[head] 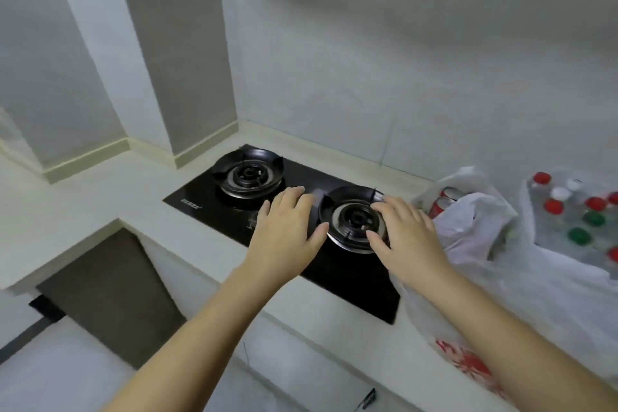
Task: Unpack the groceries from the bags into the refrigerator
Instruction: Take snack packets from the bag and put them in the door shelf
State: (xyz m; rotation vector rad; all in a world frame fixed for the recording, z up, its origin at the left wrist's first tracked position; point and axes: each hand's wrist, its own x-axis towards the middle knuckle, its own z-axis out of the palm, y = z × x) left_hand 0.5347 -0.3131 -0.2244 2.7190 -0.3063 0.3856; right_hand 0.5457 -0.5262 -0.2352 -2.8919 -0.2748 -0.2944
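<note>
Your left hand (287, 227) and right hand (406, 237) hover over the black glass hob (207, 201), grips slack and empty, presumably bound for the crumpled white plastic grocery bag (468, 231) on the pale bench (100, 197) alongside.

Pale counter (110, 197) — black hob (294, 237), grocery bags (475, 234).

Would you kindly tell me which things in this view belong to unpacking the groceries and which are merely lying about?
For the job: white plastic bag; red cans in it; capped bottles beside it; left hand and right hand, both empty.
Just there: gas hob; countertop.
</note>
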